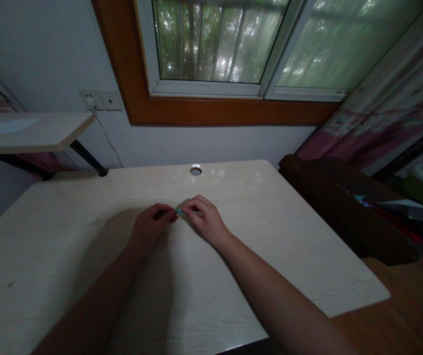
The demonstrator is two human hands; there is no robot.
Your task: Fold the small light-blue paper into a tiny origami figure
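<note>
Between my two hands is a small light-blue object (179, 211), mostly covered by fingertips and too small for me to tell its kind. My left hand (154, 222) pinches its left end between thumb and fingers. From the other side, my right hand (206, 219) pinches the right end. Both hands are just over the pale wood-grain desk (281, 236), near its middle, and the fingertips almost meet.
A round cable hole (195, 170) lies near the desk's back edge. At the left, a raised shelf (33, 130) stands on black legs. A socket (102, 100) with a plugged-in cord is on the wall below the window's left side. Dark furniture (326, 182) borders the right.
</note>
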